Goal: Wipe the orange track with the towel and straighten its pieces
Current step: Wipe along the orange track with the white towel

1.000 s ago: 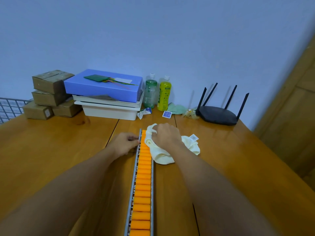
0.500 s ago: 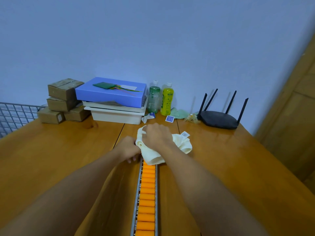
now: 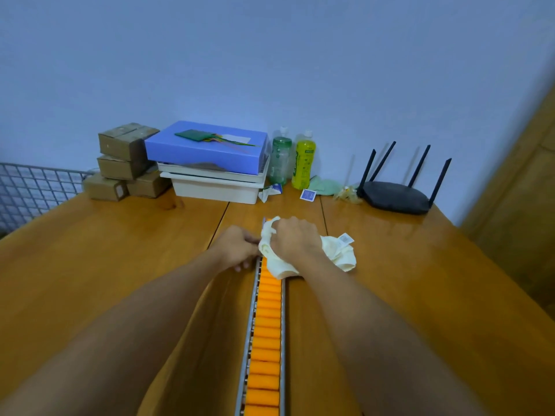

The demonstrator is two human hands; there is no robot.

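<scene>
- Since a moment ago, we see both hands again near the orange track's [image 3: 265, 331] far end on the worktop [image 3: 420, 280].
- Our right hand [image 3: 292, 238] clenches the towel [image 3: 336, 255] onto it.
- Our left hand [image 3: 237, 246] pinches its metal rail.

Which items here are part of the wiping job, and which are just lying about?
In use:
- long orange roller track in a metal rail
- cream cloth towel, bunched under the right hand
- left hand, at the rail's edge

Lying about:
- black four-antenna router
- green and yellow plastic bottles
- blue flat box
- brown cardboard boxes
</scene>
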